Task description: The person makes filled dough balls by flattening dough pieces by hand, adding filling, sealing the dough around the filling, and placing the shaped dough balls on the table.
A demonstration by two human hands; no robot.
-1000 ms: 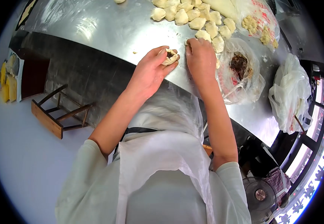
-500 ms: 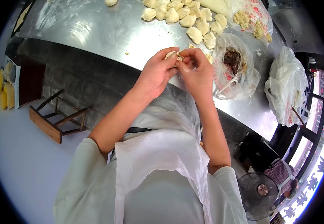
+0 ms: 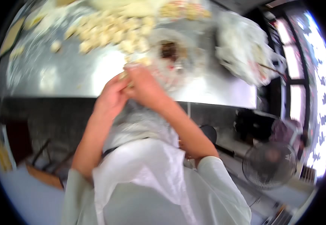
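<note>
Over the near edge of the metal table, my left hand and my right hand meet with their fingers closed around a small pale dough piece. Most of it is covered by the fingers, and motion smears the view. Just beyond my right hand lies an open clear plastic bag with a dark brown filling inside. A cluster of several pale dough pieces rests on the table past my hands.
A single dough piece sits apart at the left. White plastic bags hang or stand at the right end. Below are a fan, a tipped wooden stool and a person in purple clothing.
The view has swung and blurred, with table and bags shifting left in frame. My hands stay together on the dough piece; my right hand now covers more of it.
</note>
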